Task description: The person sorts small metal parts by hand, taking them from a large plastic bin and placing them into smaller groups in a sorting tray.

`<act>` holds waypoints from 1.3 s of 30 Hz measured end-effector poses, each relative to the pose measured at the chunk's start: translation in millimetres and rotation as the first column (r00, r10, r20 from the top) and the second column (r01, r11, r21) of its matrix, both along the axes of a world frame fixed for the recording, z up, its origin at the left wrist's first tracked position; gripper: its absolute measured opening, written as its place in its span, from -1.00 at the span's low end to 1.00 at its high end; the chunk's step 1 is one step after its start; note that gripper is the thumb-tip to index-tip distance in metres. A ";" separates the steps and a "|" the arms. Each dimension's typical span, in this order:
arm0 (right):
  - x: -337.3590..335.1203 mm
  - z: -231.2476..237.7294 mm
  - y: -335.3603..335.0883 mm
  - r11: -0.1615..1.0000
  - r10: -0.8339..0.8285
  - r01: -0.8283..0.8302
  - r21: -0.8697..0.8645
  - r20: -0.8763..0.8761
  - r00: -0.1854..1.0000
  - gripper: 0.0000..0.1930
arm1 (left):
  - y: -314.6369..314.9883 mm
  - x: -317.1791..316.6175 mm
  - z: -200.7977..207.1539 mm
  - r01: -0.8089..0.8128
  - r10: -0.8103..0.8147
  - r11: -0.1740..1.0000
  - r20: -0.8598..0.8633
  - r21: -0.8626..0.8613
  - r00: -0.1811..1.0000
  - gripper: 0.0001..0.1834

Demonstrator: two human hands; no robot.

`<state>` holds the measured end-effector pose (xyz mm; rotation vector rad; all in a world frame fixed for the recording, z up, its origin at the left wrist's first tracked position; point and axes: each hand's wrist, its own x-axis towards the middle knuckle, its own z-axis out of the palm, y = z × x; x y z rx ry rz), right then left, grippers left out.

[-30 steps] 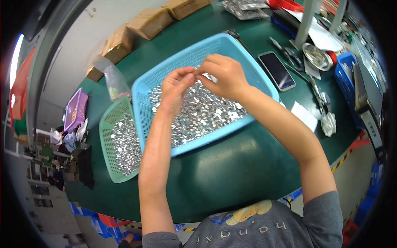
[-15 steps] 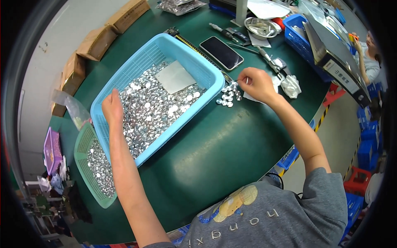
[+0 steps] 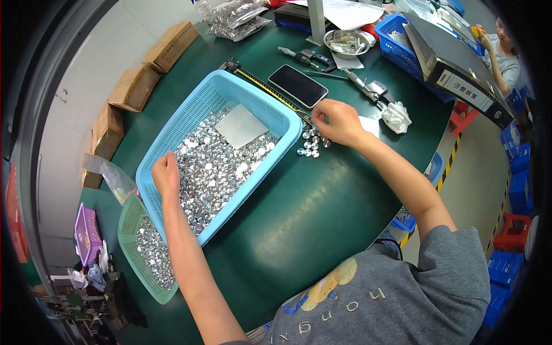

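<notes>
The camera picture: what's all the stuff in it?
Table: one, green, middle
Blue basket: one, blue, middle
Green basket: one, green, left
Purple basket: one, purple, left
Shiny bits: countless, silver, blue and green baskets, table
Plate: one, grey, in blue basket
Phone: one, black, upper middle
Caliper: one, black and yellow, near phone
Micrometers: two, grey and black, near phone
Papers: several, white, right
Wad: one, white, right
Bowl: one, silver, beyond phone
Boxes: at least four, brown, wall
Bag: one, clear, left
Packs: several, silvery, far edge
Bin: one, blue, right
Binder: one, black, right
Stools: at least one, red, right
Person: one, grey top, right
Shirt: one, grey, bottom
Left hand: one, bare, over blue basket
Right hand: one, bare, at loose bits
</notes>
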<state>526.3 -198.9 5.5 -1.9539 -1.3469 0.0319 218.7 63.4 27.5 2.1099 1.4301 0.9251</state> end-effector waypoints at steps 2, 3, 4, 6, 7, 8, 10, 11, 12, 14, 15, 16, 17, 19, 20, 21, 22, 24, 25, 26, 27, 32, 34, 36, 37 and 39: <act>3.8 7.0 -9.7 0.996 -0.082 0.083 0.046 -0.012 0.997 -0.94 | -0.5 -0.9 2.1 0.009 -0.009 1.000 -0.024 0.008 1.000 -0.53; 9.0 6.9 -15.9 0.991 -0.127 0.128 0.026 -0.041 0.991 -0.93 | -0.4 -1.4 2.9 0.014 -0.013 1.000 -0.052 0.016 0.999 -0.53; 15.4 4.4 -23.0 0.985 -0.172 0.171 -0.005 -0.033 0.985 -0.93 | 0.4 -1.8 3.0 0.024 -0.023 1.000 -0.048 0.013 0.999 -0.53; 27.6 -0.8 -37.5 0.959 -0.272 0.271 -0.086 -0.011 0.962 -0.91 | -1.1 -0.5 4.3 0.006 -0.004 1.000 -0.084 0.017 0.996 -0.55; 32.0 -1.5 -44.4 0.956 -0.281 0.280 -0.088 -0.006 0.960 -0.91 | -3.0 1.4 4.5 0.015 -0.014 1.000 -0.080 0.014 0.997 -0.55; 33.6 -0.8 -47.9 0.941 -0.300 0.296 -0.166 -0.004 0.954 -0.91 | -4.5 1.3 7.0 0.015 -0.017 1.000 -0.086 -0.023 0.996 -0.56; 35.2 -0.3 -51.7 0.922 -0.323 0.307 -0.234 -0.034 0.946 -0.88 | -4.2 2.6 6.0 0.017 -0.022 0.998 -0.089 -0.059 0.996 -0.58; 34.4 0.4 -50.4 0.925 -0.320 0.304 -0.229 -0.034 0.947 -0.88 | -3.3 1.2 4.4 -0.002 -0.003 0.998 -0.085 -0.062 0.996 -0.59; 33.5 1.3 -48.5 0.933 -0.304 0.283 -0.223 -0.063 0.951 -0.87 | -2.5 -0.7 3.7 -0.022 0.017 0.998 -0.081 -0.066 0.997 -0.60; 32.9 -0.4 -43.0 0.944 -0.277 0.253 -0.212 -0.091 0.957 -0.86 | -2.7 -4.6 4.5 -0.041 0.036 0.997 -0.097 -0.058 0.995 -0.62; 34.3 -4.7 -40.0 0.947 -0.294 0.286 -0.146 -0.039 0.955 -0.84 | -4.0 -6.0 5.3 -0.056 0.050 0.997 -0.115 -0.054 0.992 -0.64; 35.2 -6.8 -37.7 0.947 -0.312 0.311 -0.078 0.011 0.950 -0.82 | -4.8 -5.0 3.9 -0.069 0.063 0.996 -0.113 -0.051 0.992 -0.64; 30.8 -2.7 -32.3 0.949 -0.296 0.298 -0.101 0.027 0.955 -0.79 | -5.5 -11.1 3.9 -0.076 0.078 0.997 -0.179 0.017 0.981 -0.65; 19.2 13.5 -25.5 0.966 -0.254 0.254 -0.040 0.004 0.967 -0.80 | -12.3 -9.2 10.4 -0.101 0.118 0.991 -0.235 0.084 0.965 -0.66; 12.3 23.2 -19.7 0.976 -0.217 0.218 0.029 -0.021 0.976 -0.81 | -20.9 -3.6 20.2 -0.134 0.141 0.990 -0.299 0.042 0.944 -0.65; 1.2 35.5 -9.7 0.981 -0.179 0.182 0.071 -0.051 0.983 -0.84 | -25.8 0.6 24.9 -0.170 0.157 0.985 -0.365 -0.003 0.918 -0.63; -7.8 45.8 4.4 0.985 -0.112 0.114 0.132 -0.027 0.993 -0.85 | -26.7 3.0 25.3 -0.197 0.182 0.980 -0.365 -0.002 0.913 -0.63; -30.1 65.7 34.0 0.978 0.042 -0.055 0.202 0.068 0.997 -0.87 | -28.3 0.7 30.9 -0.193 0.157 0.980 -0.424 -0.042 0.892 -0.60; -42.4 76.0 50.1 0.965 0.134 -0.160 0.205 0.137 0.981 -0.87 | -28.7 -4.5 33.2 -0.215 0.181 0.976 -0.417 -0.037 0.891 -0.60; -52.7 80.9 67.0 0.960 0.221 -0.254 0.121 0.230 0.948 -0.86 | -26.5 -8.6 31.5 -0.223 0.161 0.972 -0.479 -0.075 0.863 -0.58; -58.2 79.3 87.0 0.962 0.272 -0.253 -0.106 0.252 0.929 -0.79 | -27.0 -7.1 32.0 -0.226 0.130 0.967 -0.538 -0.117 0.833 -0.57; -70.2 70.7 153.2 0.616 0.695 -0.125 -0.778 0.461 0.552 -0.20 | -31.5 -0.2 41.3 -0.291 0.158 0.942 -0.543 -0.169 0.825 -0.52; -73.0 61.7 165.0 0.556 0.710 -0.079 -0.828 0.423 0.563 -0.16 | -31.1 -4.0 42.6 -0.302 0.163 0.934 -0.530 -0.188 0.832 -0.53; -77.0 59.2 166.8 0.498 0.690 -0.072 -0.864 0.345 0.636 -0.11 | -34.1 -6.4 46.9 -0.310 0.163 0.929 -0.532 -0.200 0.831 -0.55; -78.7 59.3 171.3 0.491 0.703 -0.076 -0.868 0.343 0.624 -0.11 | -33.9 -6.9 47.2 -0.298 0.147 0.932 -0.538 -0.204 0.830 -0.57; -84.8 65.4 172.8 0.458 0.712 -0.072 -0.886 0.317 0.626 0.03 | -31.5 -8.9 43.6 -0.306 0.171 0.934 -0.519 -0.186 0.837 -0.64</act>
